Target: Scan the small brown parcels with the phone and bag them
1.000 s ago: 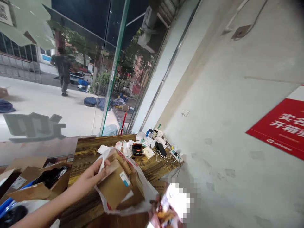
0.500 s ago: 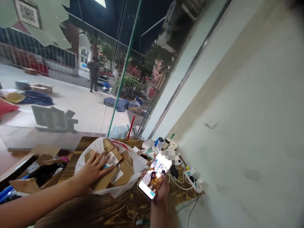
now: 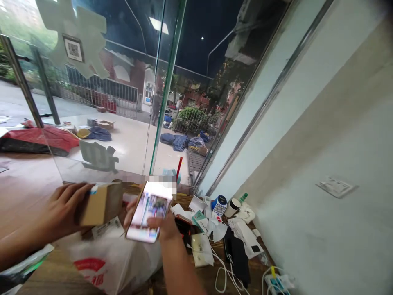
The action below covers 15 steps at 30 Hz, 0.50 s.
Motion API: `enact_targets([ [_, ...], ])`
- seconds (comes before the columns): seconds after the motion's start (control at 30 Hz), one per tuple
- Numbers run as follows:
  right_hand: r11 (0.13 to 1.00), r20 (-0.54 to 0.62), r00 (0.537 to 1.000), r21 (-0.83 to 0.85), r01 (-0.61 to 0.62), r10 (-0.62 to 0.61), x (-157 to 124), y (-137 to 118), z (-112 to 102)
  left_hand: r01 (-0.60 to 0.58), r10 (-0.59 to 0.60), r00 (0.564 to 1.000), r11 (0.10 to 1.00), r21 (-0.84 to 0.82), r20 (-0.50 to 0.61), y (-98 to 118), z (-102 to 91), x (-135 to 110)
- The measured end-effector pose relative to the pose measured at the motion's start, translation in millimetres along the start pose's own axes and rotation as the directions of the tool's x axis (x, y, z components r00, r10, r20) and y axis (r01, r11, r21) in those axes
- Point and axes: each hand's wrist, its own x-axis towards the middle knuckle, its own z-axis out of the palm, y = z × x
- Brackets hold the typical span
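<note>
My left hand [image 3: 63, 209] is closed round a small brown cardboard box [image 3: 102, 203] and holds it up above a white plastic bag [image 3: 104, 258] with red print that lies on the wooden table [image 3: 52, 278]. My right hand [image 3: 159, 225] grips a lit smartphone [image 3: 149, 211] just to the right of the box, its screen turned toward me. The two hands are close together, the phone almost touching the box.
To the right on the table lie a blue-and-white canister [image 3: 219, 205], a cup [image 3: 232, 207], paper slips, a black device [image 3: 236, 256], white cables and a power strip [image 3: 278, 282]. A glass wall [image 3: 123, 102] stands behind; the white wall [image 3: 322, 143] runs along the right.
My left hand has lifted one box out of the bag of boxes. My right hand has brought the phone up and left beside it. The view has swung rightward along the table.
</note>
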Motion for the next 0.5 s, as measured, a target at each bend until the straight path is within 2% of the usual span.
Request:
enact_targets([
  [0.07,0.995,0.104,0.990,-0.035,0.094,-0.090,46,-32,11,0.016,-0.020,0.998,0.998,0.054,0.067,3,-8.5,46],
  [0.13,0.979,0.141,0.973,-0.070,0.194,-0.182,81,-60,18,0.060,-0.068,0.992,0.995,0.086,0.101,6,-16.6,89],
  [0.2,0.950,0.164,0.949,-0.114,0.290,-0.270,99,-82,21,0.085,-0.095,0.988,0.992,0.089,0.118,9,-26.9,122],
  [0.27,0.923,0.200,0.924,-0.142,0.357,-0.327,101,-95,18,0.137,-0.140,0.988,0.989,0.057,0.071,13,-37.0,141],
  [0.37,0.928,0.212,0.930,-0.163,0.336,-0.300,83,-90,1,0.178,-0.178,0.984,0.984,-0.001,0.026,20,-35.1,140],
  [0.43,0.954,0.110,0.968,-0.174,0.243,-0.226,62,-69,-19,0.167,-0.164,0.984,0.985,-0.031,0.076,25,-12.9,120],
  [0.5,0.983,-0.088,0.989,-0.153,0.106,-0.120,37,-36,-43,0.197,-0.183,0.973,0.976,-0.091,0.143,30,23.8,90],
])
